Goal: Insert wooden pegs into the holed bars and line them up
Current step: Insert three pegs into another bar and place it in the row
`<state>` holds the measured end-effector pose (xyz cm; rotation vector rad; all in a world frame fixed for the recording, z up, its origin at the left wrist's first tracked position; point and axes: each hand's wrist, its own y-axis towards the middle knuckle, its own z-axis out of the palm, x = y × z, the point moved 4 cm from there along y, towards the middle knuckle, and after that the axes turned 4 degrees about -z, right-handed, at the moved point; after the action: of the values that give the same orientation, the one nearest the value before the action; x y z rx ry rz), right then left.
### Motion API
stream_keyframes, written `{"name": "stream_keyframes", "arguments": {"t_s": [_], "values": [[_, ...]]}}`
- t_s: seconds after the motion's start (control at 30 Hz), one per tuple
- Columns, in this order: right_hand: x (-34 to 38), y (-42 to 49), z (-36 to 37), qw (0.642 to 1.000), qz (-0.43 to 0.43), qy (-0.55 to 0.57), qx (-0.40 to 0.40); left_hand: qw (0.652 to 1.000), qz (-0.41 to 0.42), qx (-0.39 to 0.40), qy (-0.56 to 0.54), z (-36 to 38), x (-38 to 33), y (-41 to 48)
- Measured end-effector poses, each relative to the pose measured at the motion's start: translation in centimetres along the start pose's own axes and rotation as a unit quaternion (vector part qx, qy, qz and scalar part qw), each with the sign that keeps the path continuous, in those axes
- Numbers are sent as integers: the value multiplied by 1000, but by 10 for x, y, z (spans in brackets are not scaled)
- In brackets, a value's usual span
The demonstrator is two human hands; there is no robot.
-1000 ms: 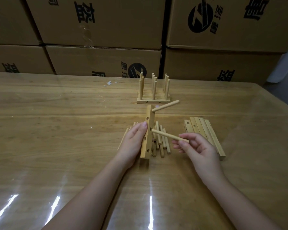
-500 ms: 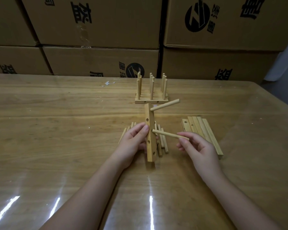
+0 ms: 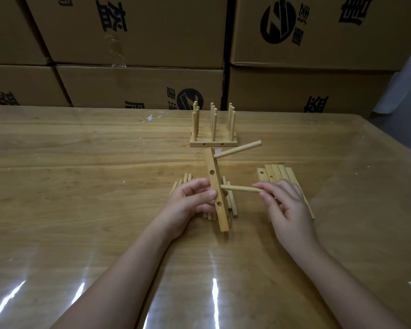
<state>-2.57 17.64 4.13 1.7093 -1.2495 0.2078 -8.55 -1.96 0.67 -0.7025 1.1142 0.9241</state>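
Two pegs [image 3: 237, 150] [image 3: 241, 189] at one bar [image 3: 223, 217], two hands [image 3: 188, 200] [image 3: 287, 205].

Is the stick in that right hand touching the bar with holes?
Touching. The head view shows the peg's tip meeting the holed bar's face with no gap, while the right hand pinches its other end.

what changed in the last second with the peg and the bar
The right hand levelled its round wooden peg, tip against the long holed wooden bar, whose lower end swung rightward in the left hand. Both grips, the bar's upper peg and the finished pegged rack stayed.
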Motion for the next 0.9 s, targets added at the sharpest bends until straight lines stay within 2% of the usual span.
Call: {"name": "stream_keyframes", "arguments": {"t_s": [0.33,0.9], "values": [[9,1,-6,993,-67,-89,-25,999,-18,-16,38,4,0,-1],[9,1,-4,998,-16,-53,1,998,-9,9,54,3,1,-2]]}}
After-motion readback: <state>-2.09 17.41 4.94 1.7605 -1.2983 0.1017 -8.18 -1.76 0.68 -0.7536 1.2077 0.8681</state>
